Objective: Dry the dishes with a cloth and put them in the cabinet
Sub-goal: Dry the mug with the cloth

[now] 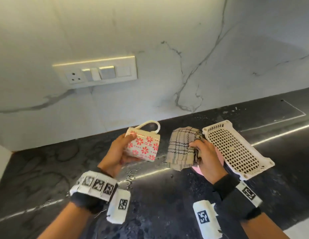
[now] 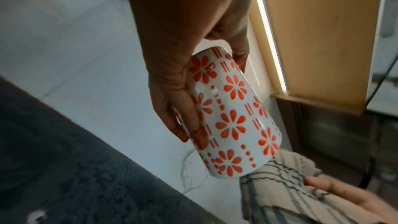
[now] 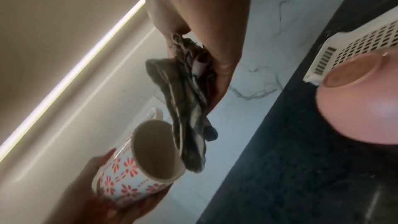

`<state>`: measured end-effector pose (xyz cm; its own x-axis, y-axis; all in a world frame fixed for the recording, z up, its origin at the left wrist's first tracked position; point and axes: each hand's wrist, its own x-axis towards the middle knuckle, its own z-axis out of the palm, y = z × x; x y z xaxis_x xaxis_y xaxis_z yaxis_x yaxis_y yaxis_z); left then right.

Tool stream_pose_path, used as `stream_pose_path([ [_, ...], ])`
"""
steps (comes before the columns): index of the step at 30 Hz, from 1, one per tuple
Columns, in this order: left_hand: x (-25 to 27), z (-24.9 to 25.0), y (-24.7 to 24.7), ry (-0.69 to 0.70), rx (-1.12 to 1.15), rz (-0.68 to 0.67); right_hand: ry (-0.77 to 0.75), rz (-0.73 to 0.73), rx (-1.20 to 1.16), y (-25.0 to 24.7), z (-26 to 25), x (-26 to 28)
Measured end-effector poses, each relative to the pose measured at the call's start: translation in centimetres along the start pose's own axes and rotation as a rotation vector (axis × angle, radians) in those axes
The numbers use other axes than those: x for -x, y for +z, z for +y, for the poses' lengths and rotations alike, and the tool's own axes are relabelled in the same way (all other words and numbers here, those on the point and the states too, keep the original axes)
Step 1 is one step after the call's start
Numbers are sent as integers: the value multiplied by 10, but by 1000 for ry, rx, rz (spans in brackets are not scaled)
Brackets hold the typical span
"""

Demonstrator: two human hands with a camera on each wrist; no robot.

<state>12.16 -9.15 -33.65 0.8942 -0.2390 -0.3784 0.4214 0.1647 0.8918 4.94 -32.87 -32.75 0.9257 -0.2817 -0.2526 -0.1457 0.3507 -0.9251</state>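
Note:
My left hand (image 1: 121,150) grips a white mug with red flowers (image 1: 143,145) on its side above the counter, handle up, mouth toward the right. In the left wrist view the mug (image 2: 234,117) lies between thumb and fingers (image 2: 183,125). My right hand (image 1: 204,152) holds a bunched beige checked cloth (image 1: 182,147) just right of the mug. The right wrist view shows the cloth (image 3: 189,108) hanging down to the mug's open rim (image 3: 155,149). A pink bowl (image 3: 357,101) sits upside down on the counter beneath my right hand.
A white perforated plastic tray (image 1: 234,149) lies on the black stone counter (image 1: 150,195) to the right. Water drops dot the counter. A switch panel (image 1: 96,72) is on the marble wall behind. A wooden cabinet underside with a light strip (image 2: 269,40) hangs above.

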Motion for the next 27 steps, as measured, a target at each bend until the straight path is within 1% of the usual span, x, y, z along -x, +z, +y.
stream_pose_path([
  [3,67,6,-16,38,102,40,75,-142,-61,29,-11,30],
  [5,104,5,-25,110,97,90,62,-196,-43,52,-13,47],
  [7,131,3,-30,192,75,152,-53,-222,3,76,-16,61],
  [9,148,3,-34,247,36,222,-234,-248,106,97,-20,73],
  [11,161,3,-39,290,7,292,-393,-320,235,115,-21,86],
  [12,166,5,-42,316,-6,322,-447,-354,291,122,-21,90],
  [16,179,10,-55,376,-133,406,-541,-485,432,132,-12,96],
  [19,186,15,-60,437,-391,452,-679,-629,606,135,-5,98],
  [20,187,17,-59,464,-473,447,-668,-705,651,137,-6,100],
  [22,189,19,-56,508,-540,427,-510,-851,652,141,-11,102],
  [23,189,21,-54,528,-561,426,-439,-876,622,143,-15,100],
  [24,190,22,-53,542,-589,429,-394,-869,600,144,-18,99],
  [25,190,23,-53,560,-612,429,-374,-856,604,145,-20,95],
  [27,188,25,-56,591,-631,416,-348,-885,663,146,-19,89],
])
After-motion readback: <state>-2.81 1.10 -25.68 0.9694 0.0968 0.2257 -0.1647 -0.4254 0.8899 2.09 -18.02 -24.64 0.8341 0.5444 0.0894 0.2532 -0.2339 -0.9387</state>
